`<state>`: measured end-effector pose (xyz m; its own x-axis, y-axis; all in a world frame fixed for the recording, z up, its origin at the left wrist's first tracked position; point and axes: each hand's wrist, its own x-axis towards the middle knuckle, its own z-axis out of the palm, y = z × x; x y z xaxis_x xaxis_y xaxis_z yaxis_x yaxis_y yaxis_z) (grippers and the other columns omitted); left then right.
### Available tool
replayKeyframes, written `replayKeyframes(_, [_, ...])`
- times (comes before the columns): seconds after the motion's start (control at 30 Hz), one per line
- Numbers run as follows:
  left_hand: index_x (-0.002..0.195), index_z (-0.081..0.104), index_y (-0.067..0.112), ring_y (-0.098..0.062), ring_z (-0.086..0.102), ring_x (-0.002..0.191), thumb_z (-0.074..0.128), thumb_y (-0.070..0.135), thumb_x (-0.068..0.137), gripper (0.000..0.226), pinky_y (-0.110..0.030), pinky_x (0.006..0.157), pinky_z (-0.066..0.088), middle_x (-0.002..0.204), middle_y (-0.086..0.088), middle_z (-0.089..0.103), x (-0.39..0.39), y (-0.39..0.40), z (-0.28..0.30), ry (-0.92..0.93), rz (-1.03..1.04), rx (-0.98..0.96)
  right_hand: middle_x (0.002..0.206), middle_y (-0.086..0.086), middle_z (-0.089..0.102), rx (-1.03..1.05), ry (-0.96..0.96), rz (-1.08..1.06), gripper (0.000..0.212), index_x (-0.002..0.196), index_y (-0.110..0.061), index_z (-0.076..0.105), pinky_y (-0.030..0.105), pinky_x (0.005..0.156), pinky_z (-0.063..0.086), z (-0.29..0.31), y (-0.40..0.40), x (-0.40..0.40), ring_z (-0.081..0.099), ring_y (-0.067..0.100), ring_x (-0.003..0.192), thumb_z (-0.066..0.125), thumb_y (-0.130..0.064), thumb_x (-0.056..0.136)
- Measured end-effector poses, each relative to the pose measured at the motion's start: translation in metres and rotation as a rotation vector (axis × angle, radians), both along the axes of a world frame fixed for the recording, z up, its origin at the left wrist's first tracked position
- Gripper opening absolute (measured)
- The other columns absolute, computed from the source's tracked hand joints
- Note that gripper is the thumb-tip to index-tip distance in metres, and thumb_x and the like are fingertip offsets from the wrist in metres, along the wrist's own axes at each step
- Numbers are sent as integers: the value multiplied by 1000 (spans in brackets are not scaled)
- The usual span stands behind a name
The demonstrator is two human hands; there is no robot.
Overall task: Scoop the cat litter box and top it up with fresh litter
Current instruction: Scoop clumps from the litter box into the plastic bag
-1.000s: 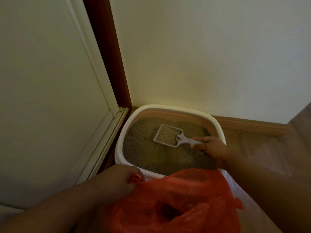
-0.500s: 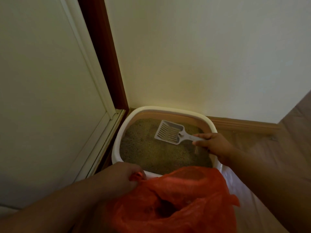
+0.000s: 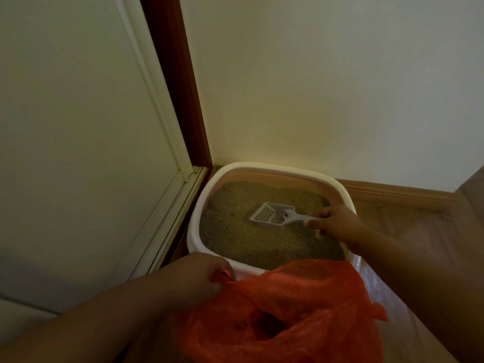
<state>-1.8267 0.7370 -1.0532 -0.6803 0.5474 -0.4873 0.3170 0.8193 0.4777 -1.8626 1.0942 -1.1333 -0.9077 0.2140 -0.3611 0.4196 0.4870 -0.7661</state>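
A white litter box (image 3: 264, 167) sits in the room corner, filled with tan litter (image 3: 251, 237). My right hand (image 3: 336, 222) grips the handle of a white slotted scoop (image 3: 271, 214), whose head lies low on the litter near the middle of the box. The scoop head looks nearly empty. My left hand (image 3: 193, 280) pinches the rim of an orange plastic bag (image 3: 296, 313) held open just in front of the box.
A white door and its dark red frame (image 3: 180, 100) stand close on the left of the box. A cream wall (image 3: 327, 87) backs it, with a wooden skirting board (image 3: 398, 192) and wood floor to the right. White plastic (image 3: 366, 279) shows beside the orange bag.
The scoop held litter a second ago, then was lifted empty, and has now dropped back onto the litter surface. My left hand keeps hold of the bag.
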Motion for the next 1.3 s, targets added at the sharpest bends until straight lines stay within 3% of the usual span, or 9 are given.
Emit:
replayKeyframes(0.13, [115,69,41,7,64,92,59,29,96,24,-12,78,52,108,19,69,-1,-4,-3,-9,15,-1,70,7,73,128,-23,94,8,90,-21,78,30,57,52,-6,-16,-12,61,14,58,75,-28,88])
replayKeyframes(0.33, [115,69,41,6,65,97,58,27,94,26,-20,88,55,112,16,70,-6,-10,-8,-10,24,-3,67,6,73,181,-75,117,18,80,-13,79,34,60,56,-19,-54,-34,64,15,58,74,-27,89])
replayKeyframes(0.4, [117,69,40,6,64,96,58,27,95,28,-15,84,53,112,17,70,-6,-12,-10,-10,26,-1,59,3,68,191,-83,117,19,79,-10,79,26,49,47,-25,-66,-42,57,11,48,73,-26,89])
replayKeyframes(0.5, [116,69,40,10,62,88,57,26,95,28,-4,71,45,105,21,68,-7,-17,-15,-7,40,26,60,8,66,181,-64,107,24,80,-5,79,25,50,42,-34,-82,-54,52,13,46,72,-26,90])
replayKeyframes(0.67, [112,71,40,8,64,92,58,27,94,26,-13,81,52,105,20,70,-6,-22,-19,-46,73,40,63,5,63,93,-25,127,18,106,-16,78,27,51,41,-47,-113,-70,53,16,54,70,-26,93])
replayKeyframes(0.8, [110,70,41,8,65,90,58,28,93,24,-19,85,55,105,20,71,-5,-27,-20,-73,92,36,66,4,67,-103,14,5,22,113,-15,75,24,48,42,-55,-130,-66,53,12,52,71,-20,92])
replayKeyframes(1.03, [111,70,38,10,64,86,58,28,94,24,-11,76,51,99,21,71,-6,-22,-21,-32,96,32,89,15,74,-277,96,-185,32,118,-15,73,36,68,51,-50,-75,-46,60,21,71,77,-16,87])
replayKeyframes(1.13, [109,71,39,8,66,87,59,28,95,21,-19,81,56,100,19,72,-6,-14,-21,-48,120,60,94,11,76,-246,150,-233,34,118,-20,73,34,75,54,-35,-32,-40,63,19,77,79,-20,85])
replayKeyframes(1.3, [110,70,39,6,65,93,59,30,96,20,-14,80,53,103,20,70,-7,-2,-21,-7,121,54,91,7,75,-106,114,-132,31,115,-26,74,31,67,54,-9,12,-27,63,19,74,78,-22,85])
